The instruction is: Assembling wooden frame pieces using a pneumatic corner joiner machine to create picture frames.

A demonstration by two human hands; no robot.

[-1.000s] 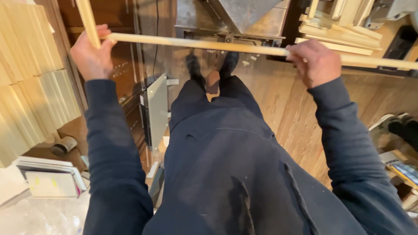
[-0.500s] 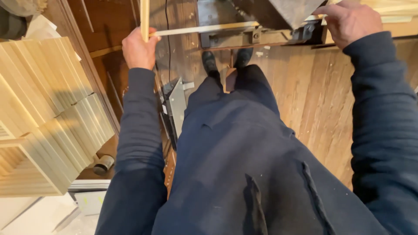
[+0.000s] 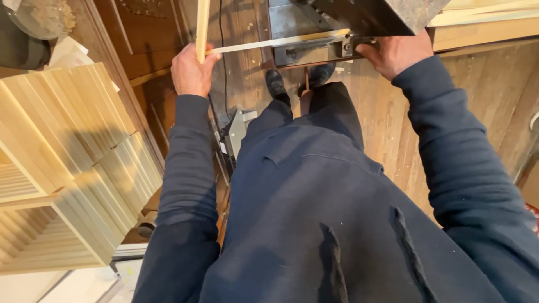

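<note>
Both hands are now sitting lower in view than before, the left hand (image 3: 192,72) gripping an upright wooden stick (image 3: 202,28) and a long thin strip (image 3: 275,42), the right hand (image 3: 396,53) closing beside the dark metal machine (image 3: 359,22) farther off.

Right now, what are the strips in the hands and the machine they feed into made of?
Long strip: pale bare wood, apparently unfinished, matte. Upright strip in left hand: same light wood, faint grain. Machine by right hand: dark grey metal, likely steel, dull sheen, bolted bracket.
</note>
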